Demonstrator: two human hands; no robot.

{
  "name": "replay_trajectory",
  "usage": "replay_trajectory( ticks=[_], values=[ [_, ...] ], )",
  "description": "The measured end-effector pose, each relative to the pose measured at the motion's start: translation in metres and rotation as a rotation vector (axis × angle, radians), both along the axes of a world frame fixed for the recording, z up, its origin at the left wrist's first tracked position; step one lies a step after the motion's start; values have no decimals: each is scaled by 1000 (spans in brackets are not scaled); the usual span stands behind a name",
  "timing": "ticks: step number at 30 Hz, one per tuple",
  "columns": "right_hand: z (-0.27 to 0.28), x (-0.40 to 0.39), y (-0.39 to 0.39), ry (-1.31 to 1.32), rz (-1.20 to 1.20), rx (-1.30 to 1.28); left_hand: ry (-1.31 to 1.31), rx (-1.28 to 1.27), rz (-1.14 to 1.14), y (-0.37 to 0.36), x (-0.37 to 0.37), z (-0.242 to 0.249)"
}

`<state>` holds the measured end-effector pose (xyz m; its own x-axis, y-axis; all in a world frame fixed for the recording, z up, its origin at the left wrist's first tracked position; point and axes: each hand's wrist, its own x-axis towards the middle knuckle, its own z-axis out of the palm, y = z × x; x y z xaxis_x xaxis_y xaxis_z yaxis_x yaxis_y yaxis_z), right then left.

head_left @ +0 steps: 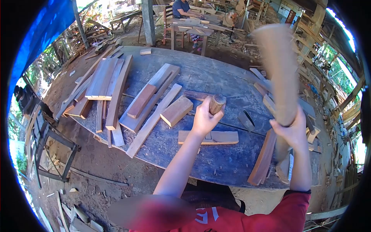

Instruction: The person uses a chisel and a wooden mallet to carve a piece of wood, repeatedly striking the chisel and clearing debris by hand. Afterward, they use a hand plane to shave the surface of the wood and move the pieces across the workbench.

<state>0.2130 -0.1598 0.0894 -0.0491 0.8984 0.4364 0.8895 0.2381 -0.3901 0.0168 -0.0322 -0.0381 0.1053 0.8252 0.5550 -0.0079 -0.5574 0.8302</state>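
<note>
My left hand is closed round the thick, round wooden handle of a chisel, its butt end facing up; the blade is hidden. Just below that hand lies a short wooden block with pencil lines on its face. My right hand grips a long wooden mallet, club-shaped and blurred by motion, raised upright on the right. A dark wooden piece lies behind my left hand. To its left sits a thick wooden block.
The worn blue table carries slotted boards, a long strip and stacked planks at left. A small dark block and more timber lie at right. Behind, a person works near a fan.
</note>
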Motion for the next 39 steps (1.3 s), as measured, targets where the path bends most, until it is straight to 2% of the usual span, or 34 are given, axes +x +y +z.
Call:
replay_trajectory(
  ticks=[2,3,4,6,7,9,10,12,14,16,18,20,24,26,30,32,33,35,36,39],
  values=[
    [-18,-8,4,529,-102,32,3,-4,-6,3,2,-3],
    [-21,-11,8,31,-7,219,-13,12,-6,4,4,-4],
    [-14,-22,7,-15,-164,-329,-29,29,-5,5,4,-4],
    [-4,-25,10,-185,-168,-479,-40,54,0,4,4,-4],
    [-8,-19,11,-183,-163,-478,-60,78,6,4,3,-4],
    [-20,-2,12,20,-89,14,-65,47,2,5,0,-4],
    [-24,-2,15,19,-88,7,-70,14,-13,4,0,-5],
    [-29,0,20,181,-118,260,-46,10,-19,3,-2,-3],
    [-38,12,27,134,-135,247,-48,4,-17,2,-1,-2],
    [-50,23,34,-182,-300,-135,-67,28,-16,0,-1,-2],
    [-75,36,45,-271,-316,-237,-88,48,-7,-1,-3,-3],
    [-111,61,57,-449,-362,-500,-80,27,-24,-2,-5,-5],
    [-158,85,58,-488,-354,-532,-48,39,-37,-2,-7,-6],
    [-165,83,56,-432,-457,-560,-79,36,-15,-3,-6,-5],
    [-165,77,58,-410,-492,-641,-91,27,0,-2,-6,-6],
    [-173,83,59,-354,-413,-437,-88,45,11,0,-7,-8],
    [-169,80,61,-353,-415,-438,-87,45,9,0,-8,-9],
    [-160,70,71,-140,-307,-221,-67,38,1,0,-9,-9],
    [-151,60,75,-139,-306,-220,-65,39,2,-1,-9,-9],
    [-122,16,90,189,6,-97,-74,15,9,-1,-8,-8]
  ],
)
